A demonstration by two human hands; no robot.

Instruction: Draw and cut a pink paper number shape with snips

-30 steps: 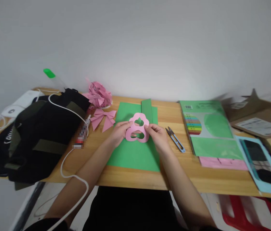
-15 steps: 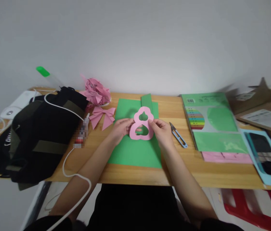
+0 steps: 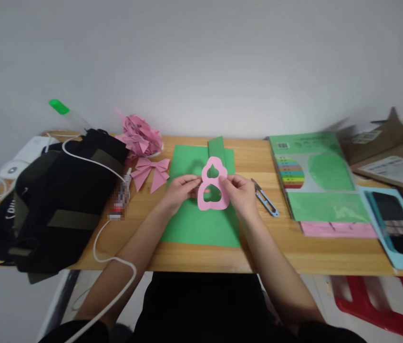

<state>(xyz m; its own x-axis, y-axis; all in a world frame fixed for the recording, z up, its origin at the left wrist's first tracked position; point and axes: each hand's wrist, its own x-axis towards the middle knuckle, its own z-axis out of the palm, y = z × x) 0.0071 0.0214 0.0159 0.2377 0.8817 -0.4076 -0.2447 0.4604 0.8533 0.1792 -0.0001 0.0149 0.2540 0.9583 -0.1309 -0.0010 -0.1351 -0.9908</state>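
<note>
A pink paper cutout (image 3: 204,190) shaped like a figure eight, with two openings, is held up over a green sheet of paper (image 3: 204,231). My right hand (image 3: 240,193) pinches its right edge at the waist, thumb in front. My left hand (image 3: 184,190) is closed at the left edge, its fingertips against the paper; some fingers show behind the lower opening. A folded green paper strip (image 3: 217,147) lies at the sheet's top. Blue-handled thread snips (image 3: 266,200) rest on the table right of my right hand. A folded pink paper bow (image 3: 151,172) lies left of the sheet.
A pile of pink paper pieces (image 3: 139,136) sits behind the bow. A glue tube (image 3: 121,196), a white cable (image 3: 115,259) and a black bag (image 3: 65,205) are at left. A green paper pack (image 3: 325,181), phone (image 3: 397,224) and cardboard box (image 3: 394,152) are at right.
The pink cutout has turned and narrowed in view, its left edge shifting right. My hands stay at its two sides. The whole view has moved slightly.
</note>
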